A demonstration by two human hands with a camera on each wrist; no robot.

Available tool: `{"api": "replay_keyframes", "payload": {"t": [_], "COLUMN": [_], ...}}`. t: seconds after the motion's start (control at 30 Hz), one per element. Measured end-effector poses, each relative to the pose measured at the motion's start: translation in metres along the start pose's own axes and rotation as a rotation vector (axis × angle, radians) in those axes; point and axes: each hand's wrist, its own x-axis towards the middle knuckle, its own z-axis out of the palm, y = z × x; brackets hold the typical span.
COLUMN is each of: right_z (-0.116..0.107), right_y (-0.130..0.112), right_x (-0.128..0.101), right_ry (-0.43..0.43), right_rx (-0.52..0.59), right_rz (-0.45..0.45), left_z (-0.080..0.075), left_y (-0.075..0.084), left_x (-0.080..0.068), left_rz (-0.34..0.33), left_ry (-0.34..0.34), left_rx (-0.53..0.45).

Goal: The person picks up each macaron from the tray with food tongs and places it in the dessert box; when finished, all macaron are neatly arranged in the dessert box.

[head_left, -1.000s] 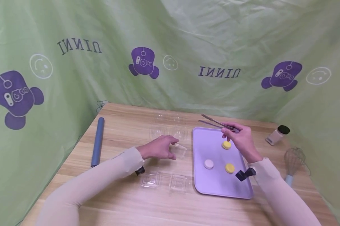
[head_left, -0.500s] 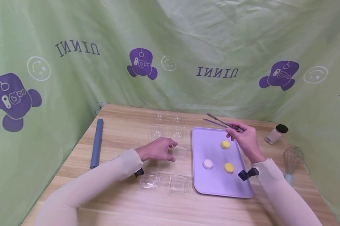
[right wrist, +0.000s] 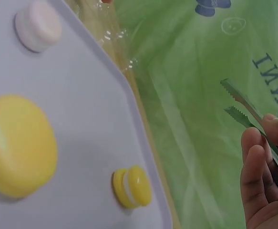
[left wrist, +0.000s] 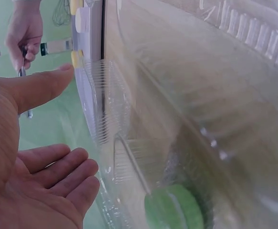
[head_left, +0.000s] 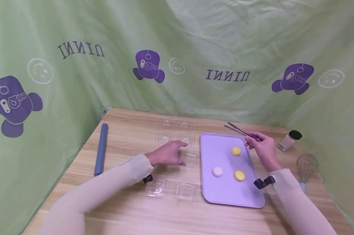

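Observation:
My left hand hovers with relaxed fingers beside a clear plastic box just left of the lilac tray. In the left wrist view the palm is open, its thumb pointing at the box's ribbed wall. My right hand pinches metal tongs over the tray's far right corner, their tips raised and empty. The toothed tong ends stand apart. Two yellow macarons and a white one lie on the tray.
Clear empty boxes sit at the front, with more at the back. A blue rolling pin lies at the left. A shaker and a whisk stand right of the tray. A green cloth surrounds the table.
My right hand has carried the tongs to the right, from over the tray's far edge to its right corner. The left hand has stayed beside the clear box.

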Motion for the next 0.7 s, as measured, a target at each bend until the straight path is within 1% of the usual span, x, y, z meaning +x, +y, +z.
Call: {"api": "replay_keyframes", "payload": {"t": [0.17, 0.23, 0.37, 0.47, 0.7], "right_z": [-0.008, -0.012, -0.018, -0.023, -0.035], "right_y": [0.007, 0.009, 0.015, 0.019, 0.030], "right_x": [-0.003, -0.005, -0.010, -0.013, -0.020], "right_ry": [0.012, 0.013, 0.010, 0.013, 0.008], "right_rx": [-0.001, -0.033, -0.155, -0.254, -0.394], "right_rz": [0.002, 0.009, 0.038, 0.065, 0.112], "left_z": [0.001, 0.001, 0.001, 0.002, 0.008], "left_y": [-0.002, -0.002, -0.001, -0.001, -0.003], "left_x": [0.002, 0.003, 0.001, 0.000, 0.001], "left_rz": [0.002, 0.001, -0.004, -0.010, -0.029], "left_ry": [0.000, -0.010, -0.032, -0.034, -0.029], "left_rx": [-0.030, -0.039, -0.050, -0.052, -0.076]}}
